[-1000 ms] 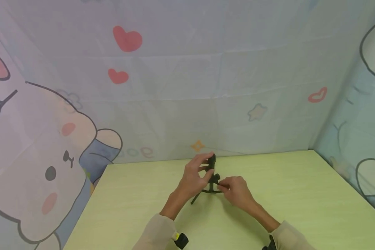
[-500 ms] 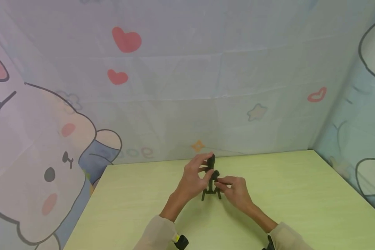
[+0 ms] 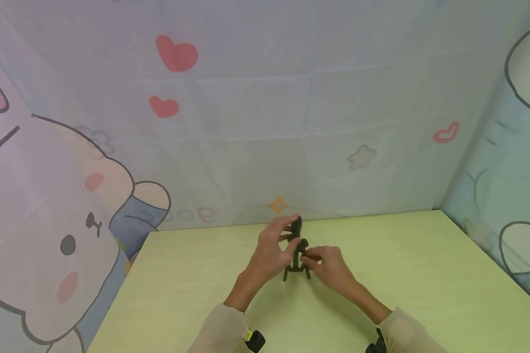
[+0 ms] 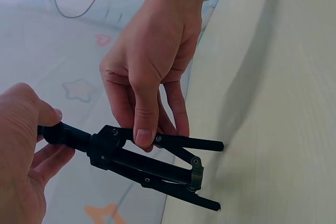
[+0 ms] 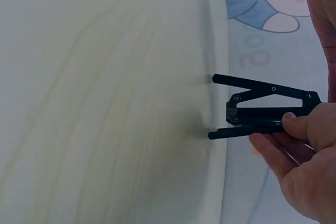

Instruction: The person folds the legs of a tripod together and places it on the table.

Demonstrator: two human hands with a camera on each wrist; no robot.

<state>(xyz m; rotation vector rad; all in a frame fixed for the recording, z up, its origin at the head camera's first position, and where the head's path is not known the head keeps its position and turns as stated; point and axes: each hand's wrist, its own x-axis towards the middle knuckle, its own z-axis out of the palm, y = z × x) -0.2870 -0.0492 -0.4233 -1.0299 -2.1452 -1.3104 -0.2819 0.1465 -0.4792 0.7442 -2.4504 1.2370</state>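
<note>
A small black tripod [image 3: 296, 262] stands roughly upright over the table between both hands. My left hand [image 3: 271, 250] grips its upper part, thumb on one side and fingers on the other. Lower down, my right hand [image 3: 329, 264] pinches one of the legs between thumb and fingers. In the left wrist view the tripod legs [image 4: 184, 195] are partly folded in, with hinged braces joining them to the centre column [image 4: 152, 165]. The right wrist view has the right thumb [image 5: 296, 124] pressed near the leg's upper end. Whether the feet touch the tabletop, I cannot tell.
The pale yellow-green table [image 3: 194, 274] reaches back to a hanging cloth [image 3: 247, 147] printed with hearts and a rabbit. Black wrist devices [image 3: 255, 340] sit below the beige sleeves [image 3: 223, 326].
The tripod's legs, spread wide a second ago, have come in closer to the column. My right hand has lowered slightly with the leg; the left keeps its grip on the top.
</note>
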